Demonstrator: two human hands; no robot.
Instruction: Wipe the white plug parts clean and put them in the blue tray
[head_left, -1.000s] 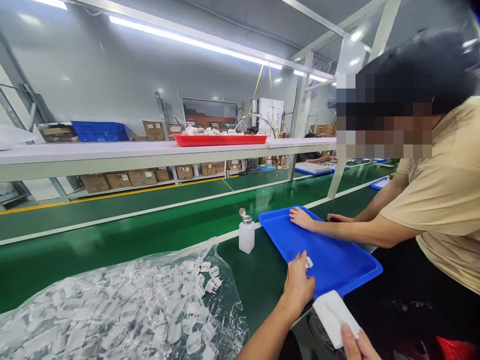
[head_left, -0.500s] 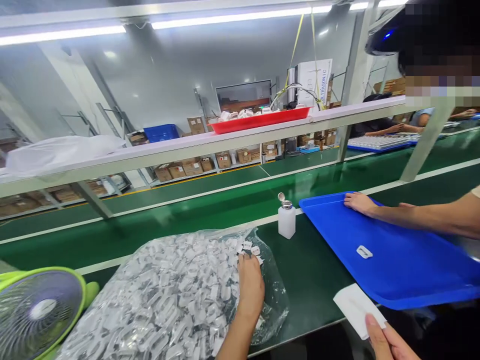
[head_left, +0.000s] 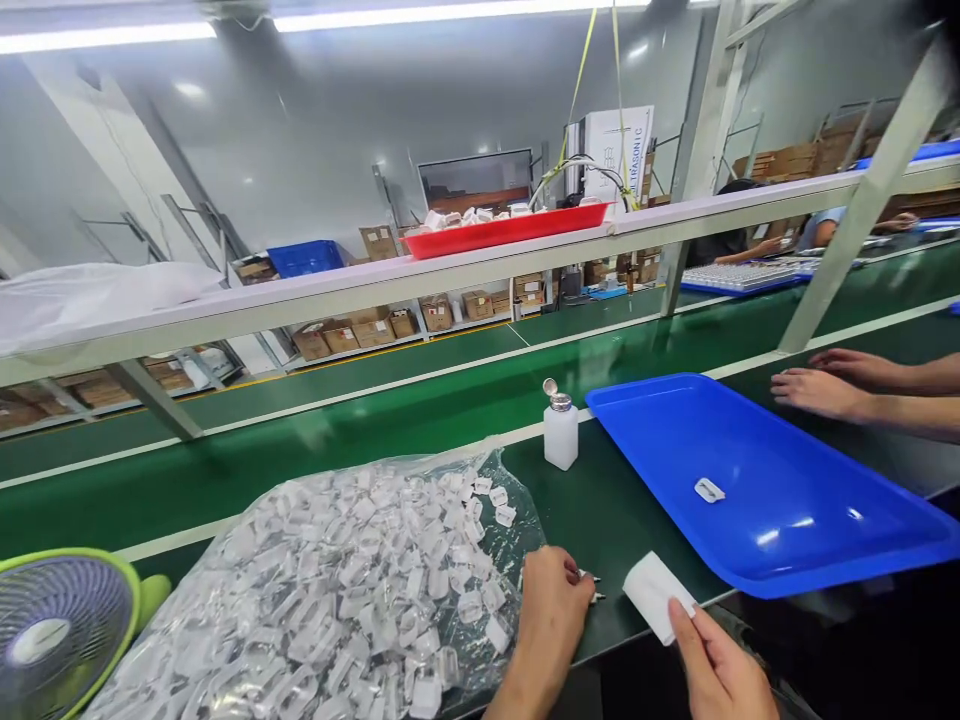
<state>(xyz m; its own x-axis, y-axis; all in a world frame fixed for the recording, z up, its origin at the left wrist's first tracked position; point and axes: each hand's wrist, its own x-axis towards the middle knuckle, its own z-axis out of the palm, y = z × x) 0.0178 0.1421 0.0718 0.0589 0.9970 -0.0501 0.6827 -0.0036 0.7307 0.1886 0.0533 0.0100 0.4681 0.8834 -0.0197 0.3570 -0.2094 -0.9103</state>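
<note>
My left hand (head_left: 551,605) is low over the green bench at the right edge of a clear plastic bag. Its fingers are curled round thin, pen-like sticks (head_left: 595,597), whose pointed tips stick out past the thumb; their bodies are mostly hidden. Many small white plastic parts (head_left: 360,580) fill and lie on the bag. In front of my body, my right hand (head_left: 716,655) pinches a folded white wipe (head_left: 660,595) between thumb and fingers. A single white part (head_left: 709,490) with a dark mark lies in the blue tray (head_left: 795,540).
A white pump bottle (head_left: 561,438), lid flipped up, stands behind my hands. The green fan (head_left: 67,630) is at left. Across the back runs a shelf (head_left: 315,295) bearing a red tray (head_left: 510,230) of white parts. A co-worker's hands (head_left: 825,390) are beyond the blue tray.
My left hand has left the white parts at the bag's far right and come nearer, onto the thin sticks. The co-worker's hand has let go of the blue tray. My right hand still holds the wipe.
</note>
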